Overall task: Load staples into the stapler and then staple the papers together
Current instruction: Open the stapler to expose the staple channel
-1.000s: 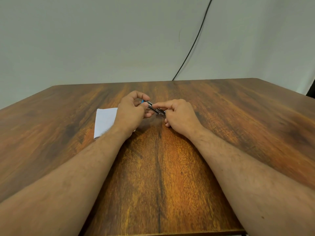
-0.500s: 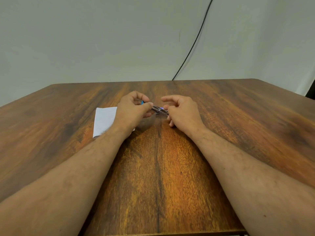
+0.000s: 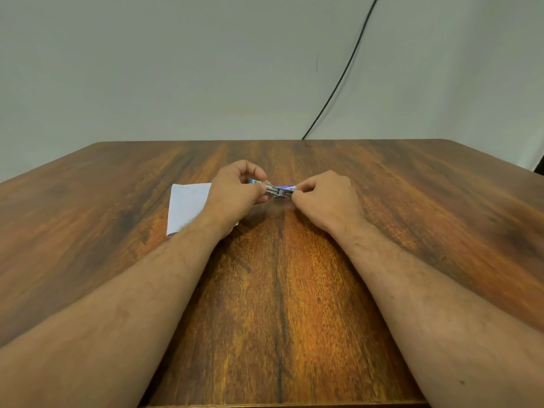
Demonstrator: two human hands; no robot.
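Wooden bench (image 3: pixel 279 290) beneath us: our left hand (image 3: pixel 235 192) clamps the stapler (image 3: pixel 278 190), its long axis running across to our right hand (image 3: pixel 326 198), fingers (image 3: pixel 297 193) pinching its far end, papers (image 3: pixel 188 204) left of it.

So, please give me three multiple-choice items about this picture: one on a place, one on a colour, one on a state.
1. Where is the white paper?
A. under the left forearm
B. by the right elbow
C. at the table's far edge

2. What colour accents does the stapler have?
A. red
B. blue
C. green

3. How is the stapler held?
A. lying untouched
C. by left hand alone
B. between both hands

Answers: 1 A, the left hand and wrist cover the sheet's right part. 2 B, blue shows at both ends. 3 B, the right hand pinches the other end.
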